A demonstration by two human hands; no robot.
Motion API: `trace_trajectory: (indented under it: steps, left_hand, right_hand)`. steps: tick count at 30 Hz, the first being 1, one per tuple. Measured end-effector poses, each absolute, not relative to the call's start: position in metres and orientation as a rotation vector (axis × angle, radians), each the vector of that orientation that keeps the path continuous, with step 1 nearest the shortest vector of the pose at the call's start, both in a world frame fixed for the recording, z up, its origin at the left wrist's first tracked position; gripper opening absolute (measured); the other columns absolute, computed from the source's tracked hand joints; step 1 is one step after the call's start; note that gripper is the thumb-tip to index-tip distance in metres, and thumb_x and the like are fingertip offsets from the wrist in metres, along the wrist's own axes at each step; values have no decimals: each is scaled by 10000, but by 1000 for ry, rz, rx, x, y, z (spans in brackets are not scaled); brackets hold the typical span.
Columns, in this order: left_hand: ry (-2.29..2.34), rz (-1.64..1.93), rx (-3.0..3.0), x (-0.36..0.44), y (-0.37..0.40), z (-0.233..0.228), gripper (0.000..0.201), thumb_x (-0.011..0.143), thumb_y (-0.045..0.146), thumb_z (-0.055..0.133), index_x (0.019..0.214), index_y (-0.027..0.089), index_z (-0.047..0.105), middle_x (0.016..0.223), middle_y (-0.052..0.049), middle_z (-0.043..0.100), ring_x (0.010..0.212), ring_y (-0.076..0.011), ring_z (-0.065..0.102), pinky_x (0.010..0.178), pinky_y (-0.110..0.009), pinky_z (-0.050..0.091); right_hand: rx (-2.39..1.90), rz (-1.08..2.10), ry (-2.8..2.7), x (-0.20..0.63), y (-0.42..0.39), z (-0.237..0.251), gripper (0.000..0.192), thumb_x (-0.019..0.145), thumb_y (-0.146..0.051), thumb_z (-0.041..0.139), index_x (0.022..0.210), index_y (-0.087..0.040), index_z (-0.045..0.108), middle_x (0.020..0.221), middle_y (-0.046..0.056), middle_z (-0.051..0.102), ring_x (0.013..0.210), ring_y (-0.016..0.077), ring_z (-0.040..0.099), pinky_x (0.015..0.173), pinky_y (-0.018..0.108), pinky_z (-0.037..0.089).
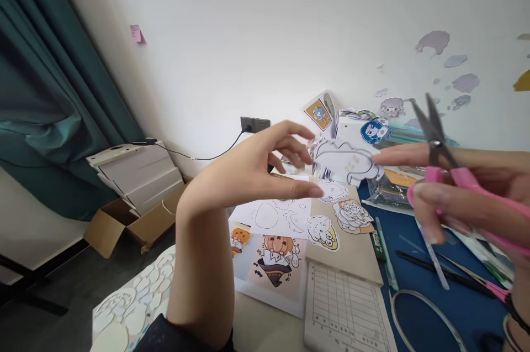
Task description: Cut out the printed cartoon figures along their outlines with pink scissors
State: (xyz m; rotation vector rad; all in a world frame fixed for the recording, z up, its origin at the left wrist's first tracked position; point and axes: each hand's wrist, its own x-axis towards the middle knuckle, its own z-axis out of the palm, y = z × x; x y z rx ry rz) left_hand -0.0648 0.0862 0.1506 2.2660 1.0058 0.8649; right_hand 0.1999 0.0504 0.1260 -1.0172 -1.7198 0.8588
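My left hand (271,167) is raised over the table with its fingers and thumb apart, holding nothing. Just beyond its fingertips is a white paper cutout (345,159) with a rounded outline drawn on it. My right hand (467,203) grips pink-handled scissors (434,134), whose blades point up and stand slightly apart. The outstretched index finger of that hand reaches the cutout's right edge; whether it touches the paper I cannot tell. Beneath the hands lie a sheet of outline drawings (267,216) and a beige board (351,255) bearing several cut-out cartoon figures.
A pumpkin picture (276,263) and a gridded pad (345,308) lie in front. To the right, a blue mat (430,308) carries pens, tweezers (447,272) and a ring-shaped band (426,308). A cardboard box (136,225) stands on the floor at left. A cable hangs along the wall.
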Motion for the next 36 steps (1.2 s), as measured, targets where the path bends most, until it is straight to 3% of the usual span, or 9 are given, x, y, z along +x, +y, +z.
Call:
trace_trajectory:
  steps: [4,7,13,19,24,28,31,34,36]
  left_hand:
    - [783,952,2061,-48,81,148,423,785,315,731,1150,214,544,878,-12,653,788,-153,632,620,-234,498]
    - [773,936,1991,-35,81,145,309,798,286,727,1058,202,584,764,22,644,727,-117,630,641,-213,497]
    - [723,1141,1796,-19,84,142,134,836,246,691,915,195,594,848,40,639,689,-52,608,648,-161,503]
    - [679,1097,1716,-7,78,138,141,856,236,664,860,206,526,733,63,567,601,-36,509,523,-131,437]
    - [714,1091,1790,-10,76,139,154,839,254,688,968,224,608,777,40,609,629,-59,546,540,-158,456]
    - [720,1291,1741,-23,77,145,39,858,233,668,874,201,684,753,33,650,638,-56,570,550,-138,461]
    - [738,1441,1681,-30,77,148,112,866,233,660,763,190,674,661,43,650,571,-46,559,517,-124,441]
    - [781,1468,1648,-32,76,148,102,851,267,676,778,197,672,715,24,689,568,-66,581,500,-144,447]
    - [773,1447,1634,-30,77,148,73,816,265,712,821,203,675,780,7,715,600,-91,613,501,-165,461]
  right_hand:
    - [-1016,865,-1734,183,47,114,361,768,-405,714,1063,-197,719,478,-16,615,425,154,567,392,271,423]
    - [-1008,841,-1735,176,46,111,366,766,-426,707,1051,-197,721,482,-16,614,430,156,565,397,272,426]
    - [-974,767,-1734,189,50,122,291,816,-422,676,1022,-220,711,450,-36,598,410,139,538,403,254,413]
    - [-966,770,-1702,192,53,124,220,867,-411,652,1072,-344,695,433,-75,593,410,96,501,409,194,373]
    - [-932,780,-1696,193,47,129,266,869,-429,638,1107,-322,687,456,-60,612,426,117,535,452,239,416]
    - [-924,757,-1628,197,44,134,203,891,-417,608,1016,-286,701,458,-48,601,453,129,525,482,259,431]
    - [-892,747,-1606,197,46,134,188,866,-379,652,1036,-299,645,600,-53,627,457,117,531,486,261,452]
    - [-895,772,-1588,194,49,132,174,812,-311,712,948,-293,606,725,-53,614,495,108,551,477,239,469]
    - [-932,759,-1596,191,50,130,163,772,-276,746,853,-275,605,659,-62,589,505,105,530,469,220,453]
